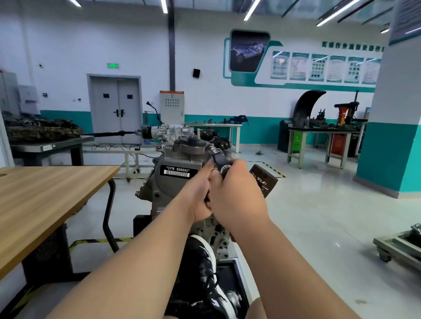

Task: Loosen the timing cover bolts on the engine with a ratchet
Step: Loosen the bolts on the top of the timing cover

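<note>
Arms: both bare forearms reach forward from the bottom edge and meet in front of the engine [177, 157].
Shoe: a black and white shoe [203, 265] is lifted between the arms, with its sole toward the lower part of the engine.
Right hand: the right hand [236, 198] is closed around the handle of the ratchet [219, 158].
Left hand: the left hand [197, 195] presses against the right one and is also curled on the handle, with one fingertip stretched upward.
Ratchet: it goes from the hands up and left, and its head sits at the upper right corner of the engine.
Engine: it is grey metal, standing upright, with a black label [178, 171] reading "CFB 666660".
Bolts: I cannot tell them apart here.
Left side: a wooden table [29, 197] stands near the engine.
Far right: a grey cart [406, 245] on wheels stands on the floor.
</note>
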A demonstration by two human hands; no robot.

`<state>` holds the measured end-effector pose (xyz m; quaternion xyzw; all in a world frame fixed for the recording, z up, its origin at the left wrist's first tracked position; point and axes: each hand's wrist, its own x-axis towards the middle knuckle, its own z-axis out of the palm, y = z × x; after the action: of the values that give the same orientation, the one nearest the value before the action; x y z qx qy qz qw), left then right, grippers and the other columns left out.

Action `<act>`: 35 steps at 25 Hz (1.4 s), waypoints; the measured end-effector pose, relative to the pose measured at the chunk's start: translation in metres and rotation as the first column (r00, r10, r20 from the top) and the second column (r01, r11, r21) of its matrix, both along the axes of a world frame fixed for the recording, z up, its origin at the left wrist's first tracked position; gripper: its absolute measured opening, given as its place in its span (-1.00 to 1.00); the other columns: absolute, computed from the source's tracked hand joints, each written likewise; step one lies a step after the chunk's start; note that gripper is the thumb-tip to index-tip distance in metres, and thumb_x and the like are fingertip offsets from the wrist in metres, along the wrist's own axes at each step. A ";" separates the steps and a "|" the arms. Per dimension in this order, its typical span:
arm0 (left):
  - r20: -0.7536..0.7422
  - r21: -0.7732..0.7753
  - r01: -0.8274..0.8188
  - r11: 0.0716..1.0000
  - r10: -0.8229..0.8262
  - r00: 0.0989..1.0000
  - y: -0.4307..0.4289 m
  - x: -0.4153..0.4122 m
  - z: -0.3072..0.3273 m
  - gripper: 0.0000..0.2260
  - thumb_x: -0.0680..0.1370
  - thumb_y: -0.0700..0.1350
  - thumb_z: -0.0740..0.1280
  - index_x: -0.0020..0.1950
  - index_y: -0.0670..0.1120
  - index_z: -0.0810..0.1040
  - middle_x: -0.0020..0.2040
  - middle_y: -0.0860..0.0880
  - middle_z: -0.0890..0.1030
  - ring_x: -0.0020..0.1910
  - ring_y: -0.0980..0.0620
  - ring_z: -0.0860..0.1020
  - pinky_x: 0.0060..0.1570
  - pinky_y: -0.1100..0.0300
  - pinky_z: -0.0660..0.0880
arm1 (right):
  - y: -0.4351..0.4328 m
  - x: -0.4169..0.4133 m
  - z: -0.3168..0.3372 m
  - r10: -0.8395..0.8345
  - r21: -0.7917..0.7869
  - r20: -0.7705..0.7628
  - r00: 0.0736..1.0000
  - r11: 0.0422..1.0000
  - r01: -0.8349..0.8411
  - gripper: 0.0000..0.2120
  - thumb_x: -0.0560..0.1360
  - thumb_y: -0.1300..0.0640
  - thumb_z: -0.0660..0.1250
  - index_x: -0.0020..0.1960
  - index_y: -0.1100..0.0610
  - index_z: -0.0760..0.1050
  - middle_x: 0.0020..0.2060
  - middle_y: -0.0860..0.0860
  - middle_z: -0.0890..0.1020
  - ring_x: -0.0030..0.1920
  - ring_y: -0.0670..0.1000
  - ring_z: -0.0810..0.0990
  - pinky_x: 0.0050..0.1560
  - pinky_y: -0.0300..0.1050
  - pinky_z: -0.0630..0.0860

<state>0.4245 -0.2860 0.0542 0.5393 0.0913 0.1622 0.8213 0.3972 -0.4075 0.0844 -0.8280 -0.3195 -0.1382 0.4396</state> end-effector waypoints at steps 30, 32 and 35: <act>-0.165 0.070 0.065 0.995 -0.053 0.985 -0.007 -0.025 0.043 -0.49 0.60 0.14 0.22 -0.52 -0.03 0.38 -0.61 0.09 0.28 -0.66 0.18 0.18 -0.55 0.38 0.02 | 0.001 -0.006 0.026 0.346 0.419 -0.576 0.741 0.903 -0.096 -0.79 0.55 0.13 0.23 0.06 0.27 0.46 -0.39 0.06 0.58 -0.33 0.07 0.53 -0.16 0.01 0.50; -0.160 0.018 0.069 0.997 -0.065 0.985 -0.006 -0.026 0.040 -0.54 0.60 0.12 0.23 -0.46 -0.04 0.37 -0.59 0.08 0.28 -0.65 0.18 0.20 -0.64 0.38 0.04 | -0.004 0.003 0.017 -0.031 -0.244 0.008 0.999 0.969 0.032 -0.75 0.55 0.13 0.18 0.18 0.23 0.32 -0.14 0.09 0.60 -0.12 0.13 0.57 -0.04 0.06 0.44; -0.153 0.017 0.070 0.997 -0.067 0.986 -0.009 -0.029 0.037 -0.64 0.59 0.12 0.25 -0.34 -0.03 0.39 -0.55 0.09 0.31 -0.62 0.19 0.21 -0.66 0.38 0.05 | -0.006 0.012 0.024 -0.141 -0.309 0.410 0.901 0.908 0.283 -0.57 0.58 0.08 0.09 0.41 0.20 0.16 0.12 0.16 0.56 0.13 0.20 0.51 0.10 0.07 0.32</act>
<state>0.3955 -0.2951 0.0910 0.5622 0.1333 0.0933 0.8109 0.4088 -0.4135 0.1083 -0.8823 -0.3244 -0.2818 0.1919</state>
